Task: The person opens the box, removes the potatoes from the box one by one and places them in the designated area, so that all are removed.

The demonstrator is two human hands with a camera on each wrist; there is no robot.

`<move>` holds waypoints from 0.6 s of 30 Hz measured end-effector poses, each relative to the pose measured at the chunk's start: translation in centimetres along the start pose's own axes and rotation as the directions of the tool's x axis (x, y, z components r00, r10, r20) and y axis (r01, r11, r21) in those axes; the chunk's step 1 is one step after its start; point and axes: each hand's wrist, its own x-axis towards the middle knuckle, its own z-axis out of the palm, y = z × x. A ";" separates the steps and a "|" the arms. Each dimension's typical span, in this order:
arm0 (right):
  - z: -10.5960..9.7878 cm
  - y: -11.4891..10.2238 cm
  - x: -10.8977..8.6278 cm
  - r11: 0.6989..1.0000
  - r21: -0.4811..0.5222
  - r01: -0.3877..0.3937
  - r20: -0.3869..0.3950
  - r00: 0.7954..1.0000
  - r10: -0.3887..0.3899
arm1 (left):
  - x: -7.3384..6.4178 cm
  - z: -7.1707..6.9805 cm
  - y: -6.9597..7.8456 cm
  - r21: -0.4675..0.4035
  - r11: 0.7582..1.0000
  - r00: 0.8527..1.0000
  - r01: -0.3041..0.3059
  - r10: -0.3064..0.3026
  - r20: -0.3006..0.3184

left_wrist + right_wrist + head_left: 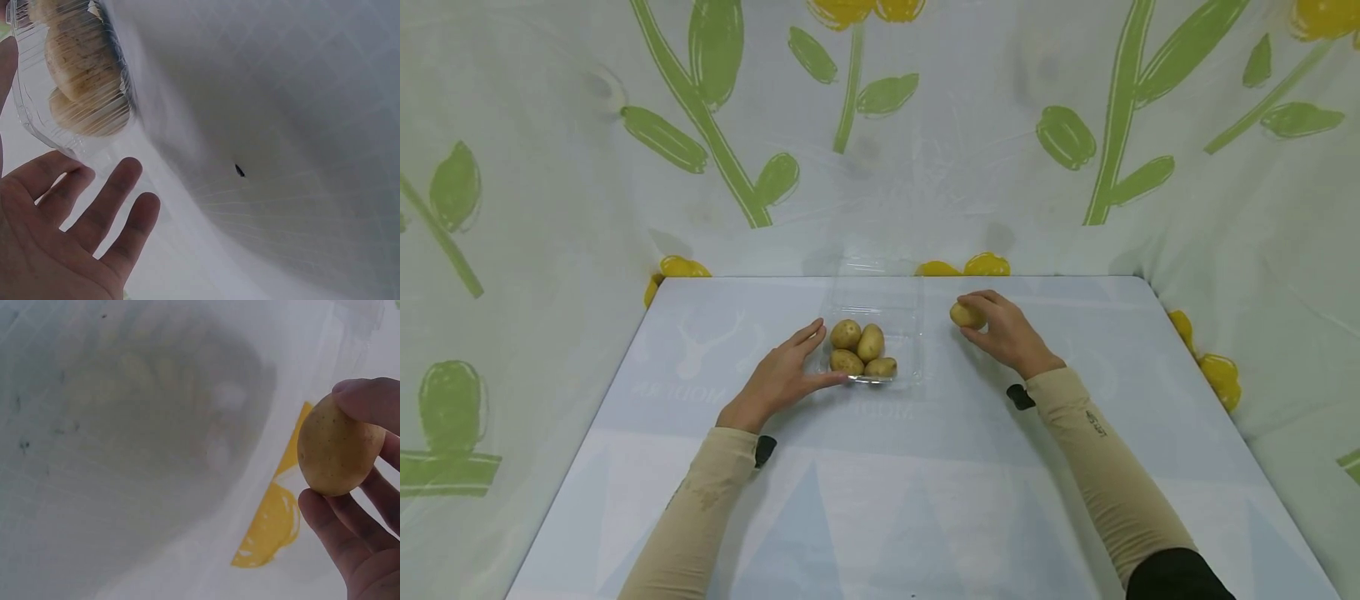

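Note:
A clear plastic clamshell box [910,354] stands on the table with its lid raised at the back. Several potatoes [870,342] lie together in its left part. My left hand [782,377] is at the box's left side, fingers spread and fairly straight, the thumb along the front edge. In the left wrist view, potatoes [81,59] show through the ribbed plastic wall, and fingertips touch the box's rim. To the right of the box, my right hand [1006,333] pinches one potato [337,447] between thumb and fingers, slightly above the table.
The white table [880,500] has faint blue prints, and its far edge lies just behind the box. A pale curtain [955,167] with green leaves and yellow flowers surrounds the table. Dark bands [765,451] sit at both wrists.

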 end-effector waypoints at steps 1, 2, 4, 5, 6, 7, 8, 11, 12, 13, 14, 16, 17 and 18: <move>0.1 0.1 0.0 1.000 -0.001 -0.013 0.014 1.000 0.013 | 0.0 0.0 0.0 0.000 1.000 1.000 0.001 -0.001 0.001; 0.2 0.1 0.0 1.000 0.000 -0.026 0.029 0.999 0.026 | 0.0 0.1 -0.1 0.000 1.000 1.000 0.002 -0.002 0.002; 0.4 0.3 0.0 0.998 -0.004 -0.057 0.065 0.996 0.057 | 0.0 0.1 -0.1 -0.002 1.000 1.000 0.003 -0.003 0.002; 0.5 0.4 0.0 0.997 -0.005 -0.073 0.083 0.994 0.073 | 0.0 0.1 -0.2 -0.002 1.000 1.000 0.004 -0.004 0.003; 0.6 0.5 0.0 0.996 -0.004 -0.087 0.100 0.991 0.087 | 0.0 0.1 -0.2 -0.004 1.000 1.000 0.005 -0.005 0.002; 0.7 0.5 -0.1 0.995 -0.005 -0.099 0.114 0.989 0.099 | 0.0 0.1 -0.2 -0.006 1.000 1.000 0.004 -0.004 0.000; 0.8 0.6 -0.1 0.994 -0.005 -0.108 0.124 0.986 0.108 | 0.0 0.1 -0.2 -0.008 1.000 1.000 0.004 -0.004 -0.001; 1.0 0.6 -0.1 0.992 -0.008 -0.124 0.140 0.982 0.124 | 0.0 0.1 -0.2 -0.014 1.000 1.000 0.003 -0.004 -0.004; 1.1 0.6 -0.1 0.992 -0.012 -0.128 0.143 0.981 0.128 | 0.0 0.1 -0.2 -0.016 1.000 1.000 0.003 -0.003 -0.005; 1.2 0.6 -0.1 0.991 -0.017 -0.131 0.147 0.980 0.132 | -0.1 0.1 -0.2 -0.018 1.000 1.000 0.003 -0.003 -0.006; 1.2 0.6 -0.1 0.991 -0.021 -0.132 0.152 0.979 0.134 | -0.1 0.1 -0.2 -0.020 1.000 1.000 0.002 -0.002 -0.006; 1.2 0.6 0.0 0.990 -0.031 -0.136 0.159 0.977 0.139 | -0.1 0.1 -0.2 -0.026 1.000 1.000 0.000 0.000 -0.006; 1.2 0.6 0.0 0.990 -0.035 -0.137 0.161 0.977 0.141 | -0.1 0.1 -0.2 -0.027 1.000 1.000 -0.001 0.000 -0.005; 1.2 0.6 0.0 0.990 -0.036 -0.137 0.161 0.977 0.141 | -0.1 0.1 -0.1 -0.028 1.000 1.000 0.000 0.000 -0.004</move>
